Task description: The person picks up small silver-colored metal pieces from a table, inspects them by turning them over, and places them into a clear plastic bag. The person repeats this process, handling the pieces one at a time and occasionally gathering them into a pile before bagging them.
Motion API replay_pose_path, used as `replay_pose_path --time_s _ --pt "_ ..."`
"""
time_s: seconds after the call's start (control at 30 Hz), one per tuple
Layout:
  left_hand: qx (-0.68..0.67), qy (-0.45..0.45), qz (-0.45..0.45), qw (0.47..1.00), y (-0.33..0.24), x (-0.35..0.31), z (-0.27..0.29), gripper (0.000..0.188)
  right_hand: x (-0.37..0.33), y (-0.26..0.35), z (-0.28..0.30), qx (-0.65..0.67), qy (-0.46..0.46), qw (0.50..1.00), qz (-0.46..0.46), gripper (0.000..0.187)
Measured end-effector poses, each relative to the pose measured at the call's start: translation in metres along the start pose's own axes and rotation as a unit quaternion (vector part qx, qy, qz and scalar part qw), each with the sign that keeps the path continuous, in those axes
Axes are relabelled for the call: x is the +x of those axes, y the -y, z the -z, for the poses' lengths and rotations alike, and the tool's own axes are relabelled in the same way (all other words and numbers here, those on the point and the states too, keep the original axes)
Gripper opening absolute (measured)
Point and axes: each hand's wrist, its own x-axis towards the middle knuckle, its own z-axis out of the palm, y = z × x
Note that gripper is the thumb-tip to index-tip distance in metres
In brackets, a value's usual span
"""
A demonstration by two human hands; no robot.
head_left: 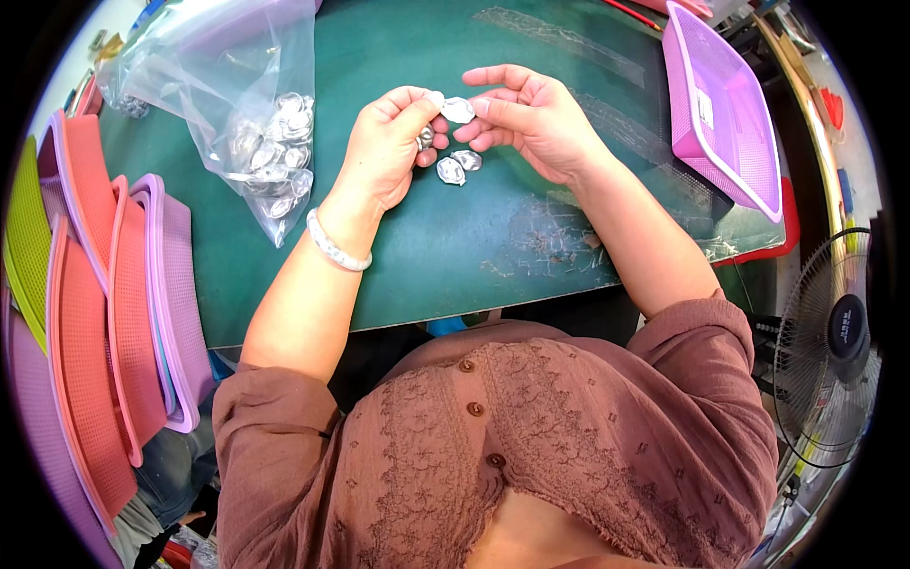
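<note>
My left hand (387, 133) pinches a small flat silvery piece (458, 111) between thumb and forefinger. More rounded silvery pieces (425, 139) are tucked in its curled lower fingers. My right hand (536, 123) meets the flat piece at its right edge with the thumb, the forefinger lifted away and the other fingers partly bent beneath. On the green table just below the hands lie two crinkled silvery pieces (451, 172), touching or nearly so. To the left, a clear plastic bag (218, 85) holds several similar silvery pieces (270, 152).
Stacked pink and purple plastic baskets (81, 332), with a green one, stand along the table's left side. A purple basket (725, 114) sits at the right edge of the green table (417, 266). A fan (834, 332) stands at the right. A red stick (633, 13) lies at the back.
</note>
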Motion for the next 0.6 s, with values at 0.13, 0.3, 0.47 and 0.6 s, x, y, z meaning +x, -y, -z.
replay_pose_path --time_s 0.13,0.3,0.47,0.6 --pt "-0.006 0.000 0.006 1.000 -0.0005 -0.0005 -0.0001 0.011 0.0000 0.0002 -0.0004 0.001 0.002 1.000 -0.003 0.032" --pt "-0.030 0.002 -0.005 1.000 -0.0002 -0.0005 0.0007 0.009 -0.0001 -0.0010 0.0002 0.011 0.012 1.000 -0.003 0.034" --pt "-0.045 0.009 -0.019 0.999 0.0009 0.0005 0.0013 0.007 0.0006 -0.0021 0.0004 0.021 0.008 1.000 -0.007 0.036" --pt "-0.027 0.016 -0.016 0.999 -0.0002 -0.0004 0.0010 0.009 0.0004 -0.0021 0.0001 0.010 -0.009 1.000 0.017 0.038"
